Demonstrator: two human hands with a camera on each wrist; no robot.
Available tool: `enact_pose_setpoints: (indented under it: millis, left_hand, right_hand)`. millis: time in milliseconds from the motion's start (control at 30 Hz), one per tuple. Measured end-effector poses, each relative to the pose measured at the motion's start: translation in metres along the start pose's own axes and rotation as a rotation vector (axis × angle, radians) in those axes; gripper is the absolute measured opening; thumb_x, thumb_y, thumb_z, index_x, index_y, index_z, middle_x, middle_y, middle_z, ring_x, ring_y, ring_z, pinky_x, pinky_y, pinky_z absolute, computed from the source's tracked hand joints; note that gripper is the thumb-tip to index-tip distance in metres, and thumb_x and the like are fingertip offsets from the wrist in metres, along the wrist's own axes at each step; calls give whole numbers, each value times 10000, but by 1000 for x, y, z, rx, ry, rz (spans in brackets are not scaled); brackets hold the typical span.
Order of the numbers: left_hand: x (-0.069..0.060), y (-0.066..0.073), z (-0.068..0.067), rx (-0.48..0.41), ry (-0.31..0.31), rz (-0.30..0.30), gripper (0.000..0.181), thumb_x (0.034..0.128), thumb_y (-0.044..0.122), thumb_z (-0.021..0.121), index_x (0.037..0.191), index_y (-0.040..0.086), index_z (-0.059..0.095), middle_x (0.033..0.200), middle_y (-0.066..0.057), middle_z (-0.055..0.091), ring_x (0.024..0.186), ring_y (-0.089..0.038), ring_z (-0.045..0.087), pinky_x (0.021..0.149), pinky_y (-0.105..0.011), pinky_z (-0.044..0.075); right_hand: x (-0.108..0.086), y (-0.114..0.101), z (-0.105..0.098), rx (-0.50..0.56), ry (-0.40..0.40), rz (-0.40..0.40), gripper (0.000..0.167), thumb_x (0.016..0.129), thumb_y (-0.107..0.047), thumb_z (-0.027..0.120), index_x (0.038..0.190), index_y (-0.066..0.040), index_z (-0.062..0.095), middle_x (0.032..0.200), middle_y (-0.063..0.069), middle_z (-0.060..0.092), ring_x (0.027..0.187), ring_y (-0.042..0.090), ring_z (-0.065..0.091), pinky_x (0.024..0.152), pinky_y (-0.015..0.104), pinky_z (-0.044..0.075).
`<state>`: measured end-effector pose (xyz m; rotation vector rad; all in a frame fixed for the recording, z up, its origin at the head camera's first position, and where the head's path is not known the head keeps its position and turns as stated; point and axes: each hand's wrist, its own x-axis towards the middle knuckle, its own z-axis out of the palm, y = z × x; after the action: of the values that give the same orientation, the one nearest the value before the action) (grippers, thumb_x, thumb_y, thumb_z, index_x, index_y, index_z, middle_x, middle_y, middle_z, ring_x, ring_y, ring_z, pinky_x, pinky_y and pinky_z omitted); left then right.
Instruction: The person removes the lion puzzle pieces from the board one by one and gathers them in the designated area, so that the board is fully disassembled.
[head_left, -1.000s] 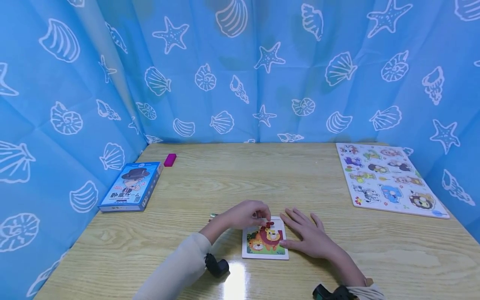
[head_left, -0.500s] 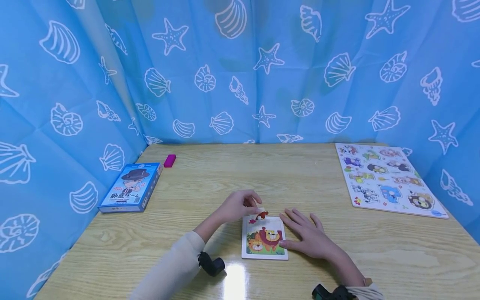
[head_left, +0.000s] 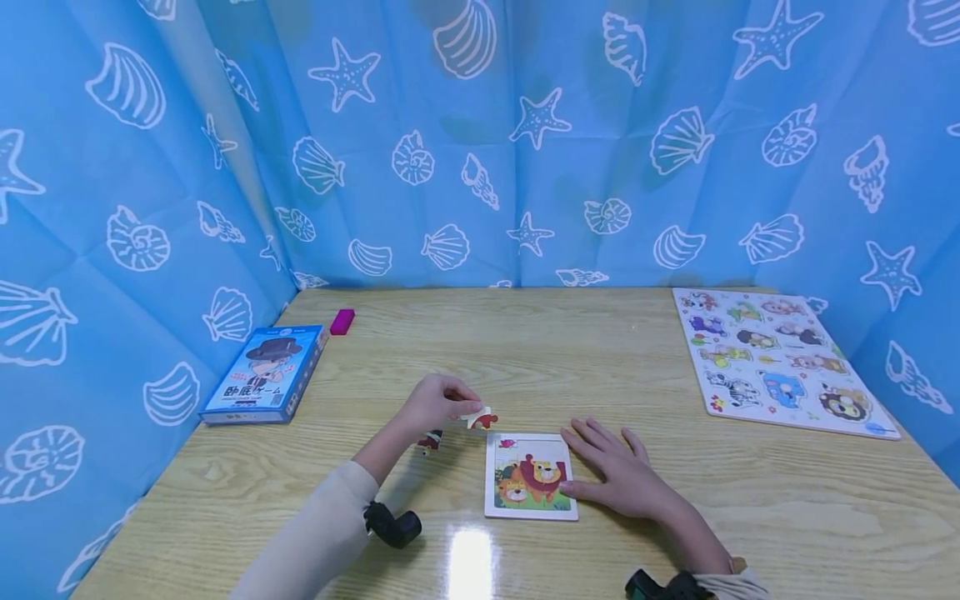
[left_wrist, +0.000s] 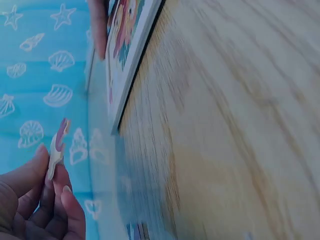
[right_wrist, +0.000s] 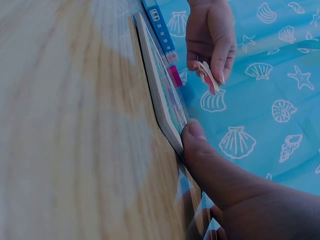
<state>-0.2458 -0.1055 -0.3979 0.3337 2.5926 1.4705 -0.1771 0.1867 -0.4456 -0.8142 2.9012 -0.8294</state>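
My left hand (head_left: 441,402) pinches a jigsaw puzzle piece (head_left: 482,418), white with a red and brown print, between thumb and fingers. It is held above the table, off the upper left corner of a small lion puzzle board (head_left: 532,510). Lion pieces lie in the board's lower part and a pink-marked piece at its top left; bare white shows elsewhere. My right hand (head_left: 618,473) lies with spread fingers along the board's right side, its thumb (right_wrist: 196,132) touching the edge. Another loose puzzle piece (head_left: 430,442) lies on the table, partly hidden by the left wrist.
A blue game box (head_left: 262,375) stands at the left, with a magenta block (head_left: 342,322) behind it. At the back right lies a large animal peg board (head_left: 783,362). A blue shell-print curtain (head_left: 480,150) encloses the wooden table (head_left: 525,350).
My left hand has lifted the puzzle piece away from the board's upper part and carried it left. The loose piece under the wrist has come into view. My right hand has stayed put.
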Motion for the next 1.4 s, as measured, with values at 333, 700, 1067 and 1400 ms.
enact_pose_setpoints:
  millis: [333, 700, 1067, 1400]
  left_hand:
    - [-8, -14, -24, -66, 76, -95, 91, 852, 99, 712, 884, 13, 711, 816, -39, 633, 707, -154, 561, 644, -310, 498]
    - [-19, -33, -58, -16, 128, -146, 125, 868, 100, 696, 919, -13, 709, 841, -45, 636, 709, -153, 548, 667, -325, 488]
    - [-31, -50, -82, 44, 130, -217, 136, 875, 90, 685, 929, -35, 694, 811, -51, 614, 645, -154, 515, 611, -283, 438]
    - [-40, -59, -89, 62, 103, -211, 119, 865, 61, 687, 908, -50, 689, 783, -44, 620, 623, -140, 533, 605, -283, 448]
  right_hand:
    - [0, 1, 2, -5, 14, -17, 744, 854, -531, 618, 1424, -90, 431, 1476, 148, 344, 1369, 374, 218, 996, 646, 41]
    - [-1, 2, 1, -2, 8, -9, 747, 857, -533, 614, 1428, -91, 423, 1480, 148, 337, 1371, 375, 212, 996, 649, 36]
    - [-1, 2, 0, -1, 5, -7, 753, 856, -540, 610, 1430, -91, 420, 1480, 148, 337, 1369, 378, 214, 994, 650, 38]
    - [0, 0, 1, -3, 15, -11, 749, 856, -530, 616, 1425, -83, 425, 1477, 149, 341, 1366, 381, 220, 996, 648, 40]
